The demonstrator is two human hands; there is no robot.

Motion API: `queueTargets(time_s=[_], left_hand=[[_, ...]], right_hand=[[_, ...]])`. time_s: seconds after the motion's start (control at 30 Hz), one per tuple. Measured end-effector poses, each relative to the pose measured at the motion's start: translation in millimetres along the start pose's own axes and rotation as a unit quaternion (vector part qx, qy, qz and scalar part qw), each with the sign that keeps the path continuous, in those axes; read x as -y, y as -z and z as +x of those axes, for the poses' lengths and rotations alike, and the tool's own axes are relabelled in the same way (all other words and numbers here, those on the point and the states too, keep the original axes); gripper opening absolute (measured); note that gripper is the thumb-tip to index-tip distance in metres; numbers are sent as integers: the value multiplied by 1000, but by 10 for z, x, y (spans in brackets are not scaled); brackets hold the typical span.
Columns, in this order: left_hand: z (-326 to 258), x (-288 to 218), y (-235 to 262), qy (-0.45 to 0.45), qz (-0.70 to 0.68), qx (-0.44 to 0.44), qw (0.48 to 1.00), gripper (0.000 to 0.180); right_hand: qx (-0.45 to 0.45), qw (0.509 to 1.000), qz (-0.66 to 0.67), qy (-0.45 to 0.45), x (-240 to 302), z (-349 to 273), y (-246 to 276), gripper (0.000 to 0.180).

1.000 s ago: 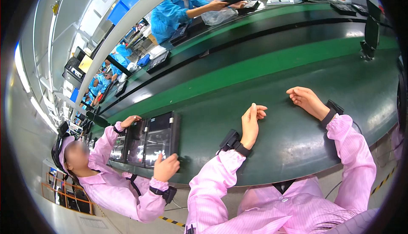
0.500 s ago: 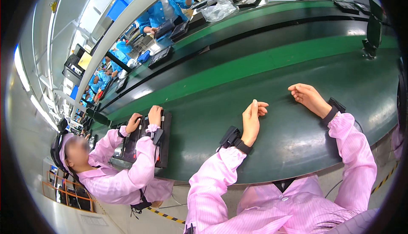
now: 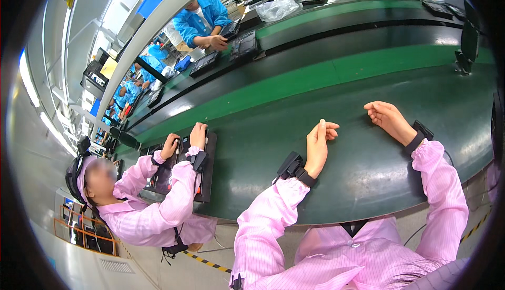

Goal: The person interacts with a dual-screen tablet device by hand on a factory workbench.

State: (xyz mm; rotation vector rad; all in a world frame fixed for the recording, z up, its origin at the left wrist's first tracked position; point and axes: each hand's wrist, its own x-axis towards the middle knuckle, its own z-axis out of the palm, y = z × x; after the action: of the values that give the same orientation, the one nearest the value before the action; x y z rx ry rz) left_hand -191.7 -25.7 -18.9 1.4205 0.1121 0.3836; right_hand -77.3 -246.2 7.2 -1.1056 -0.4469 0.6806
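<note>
Over the dark green worktop (image 3: 273,185), my left hand (image 3: 319,145) rests with its thumb upward and its fingers loosely bent. It holds nothing. Further right, my right hand (image 3: 390,122) hovers palm inward, its fingers half curled and likewise bare. A gap of worktop lies between the two hands, and neither touches an object. Each wrist wears a black strap with a small box, and pink striped sleeves cover both forearms.
At my left, a person in pink (image 3: 152,206) has both hands on a dark tray (image 3: 209,169) of parts. Across the bench, a person in blue (image 3: 202,21) handles a dark device beside more black trays (image 3: 244,45). A dark upright plate on a stand (image 3: 468,42) is at the far right.
My hands keep nearly the same pose, with the view shifted slightly. Across the bench, the person in blue has leaned in, and another black tray now lies beside them.
</note>
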Motion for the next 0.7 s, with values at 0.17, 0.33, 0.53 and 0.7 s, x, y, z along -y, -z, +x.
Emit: queueTargets(time_s=[0.17,0.33,0.53,0.7], left_hand=[[2,1,-1,-2,1,1,1000,46],[18,27,3,-1,7,1,1000,46],[14,25,1,-6,2,1,1000,46],[12,21,-10,-4,3,3,1000,46]], right_hand=[[-3,1000,-6,2,-7,10,7,26],[-1,1000,-7,0,-31,19,32,26],[5,1000,-8,5,-48,28,45,26],[1,1000,-9,6,-58,24,63,26]])
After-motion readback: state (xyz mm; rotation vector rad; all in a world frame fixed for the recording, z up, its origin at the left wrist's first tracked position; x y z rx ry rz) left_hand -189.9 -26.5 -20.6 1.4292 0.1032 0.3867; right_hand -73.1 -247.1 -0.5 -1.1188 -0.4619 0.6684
